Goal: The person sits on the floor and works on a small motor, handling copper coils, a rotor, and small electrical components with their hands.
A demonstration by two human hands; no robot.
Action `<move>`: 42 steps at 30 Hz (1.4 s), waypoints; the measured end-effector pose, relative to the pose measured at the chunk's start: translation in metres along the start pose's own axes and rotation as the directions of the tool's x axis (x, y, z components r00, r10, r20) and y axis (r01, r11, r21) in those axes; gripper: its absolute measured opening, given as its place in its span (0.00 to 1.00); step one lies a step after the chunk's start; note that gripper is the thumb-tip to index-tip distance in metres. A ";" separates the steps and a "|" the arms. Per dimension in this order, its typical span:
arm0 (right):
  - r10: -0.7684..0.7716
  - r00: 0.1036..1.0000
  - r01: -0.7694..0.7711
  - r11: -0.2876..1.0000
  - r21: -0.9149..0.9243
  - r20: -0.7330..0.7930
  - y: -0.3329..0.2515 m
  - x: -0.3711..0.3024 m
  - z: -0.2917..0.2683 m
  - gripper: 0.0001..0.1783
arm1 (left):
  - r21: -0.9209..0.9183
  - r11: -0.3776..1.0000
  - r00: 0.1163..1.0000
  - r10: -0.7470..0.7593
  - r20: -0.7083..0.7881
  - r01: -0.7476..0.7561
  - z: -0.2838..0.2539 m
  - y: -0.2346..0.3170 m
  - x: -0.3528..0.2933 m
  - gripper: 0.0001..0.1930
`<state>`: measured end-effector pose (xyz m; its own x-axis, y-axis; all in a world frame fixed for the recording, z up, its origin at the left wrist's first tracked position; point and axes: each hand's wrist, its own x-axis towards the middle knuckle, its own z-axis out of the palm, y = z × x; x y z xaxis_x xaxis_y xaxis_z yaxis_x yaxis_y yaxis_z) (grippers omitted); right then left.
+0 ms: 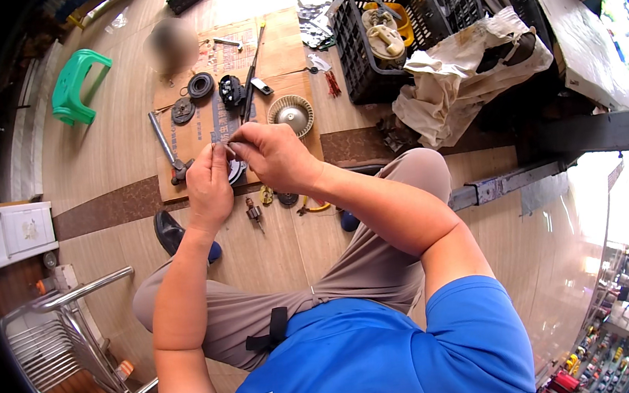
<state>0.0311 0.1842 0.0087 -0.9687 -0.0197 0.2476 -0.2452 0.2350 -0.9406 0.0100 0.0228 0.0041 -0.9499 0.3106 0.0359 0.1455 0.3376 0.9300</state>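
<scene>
Both hands meet over a flattened cardboard sheet [283, 71] on the floor. My left hand [209, 188] is closed, thumb and fingers pinched at their tips. My right hand [278, 156] pinches close against it, and a small thin piece between them is too small to name. Just below the fingertips shows part of a pale curved part [236, 171]. A hammer [166, 144] lies left of my left hand. Beyond the hands are a black ring [201, 85], a dark round disc [183, 111] and a black housing [231, 91]. A round finned fan wheel [291, 113] sits beside my right hand.
A small motor rotor [254, 212] and yellow-handled pliers [317, 205] lie nearer me. Black crates [394, 75] with a draped cloth [462, 80] stand at right, above a metal beam [510, 184]. A green stool [79, 86] and a metal-framed chair [63, 334] are at left.
</scene>
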 end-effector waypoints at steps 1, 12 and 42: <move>0.000 1.000 0.000 1.000 0.000 -0.001 0.001 -0.002 0.004 0.07 | 0.000 1.000 1.000 0.001 0.000 -0.001 0.001 -0.002 0.001 0.18; -0.051 0.994 0.049 0.999 -0.020 -0.097 -0.001 -0.014 0.026 0.13 | -0.488 0.853 0.977 -0.213 -0.001 0.186 0.010 -0.024 -0.006 0.16; 0.057 0.985 -0.060 0.998 0.015 0.164 0.013 -0.020 0.040 0.05 | -0.913 0.369 0.947 -0.318 0.053 0.175 -0.038 0.000 0.011 0.17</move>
<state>0.0457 0.1485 -0.0173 -0.9744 -0.1653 0.1526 -0.1875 0.2216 -0.9570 -0.0105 -0.0072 0.0182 -0.9308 0.2340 -0.2808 -0.3651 -0.6319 0.6837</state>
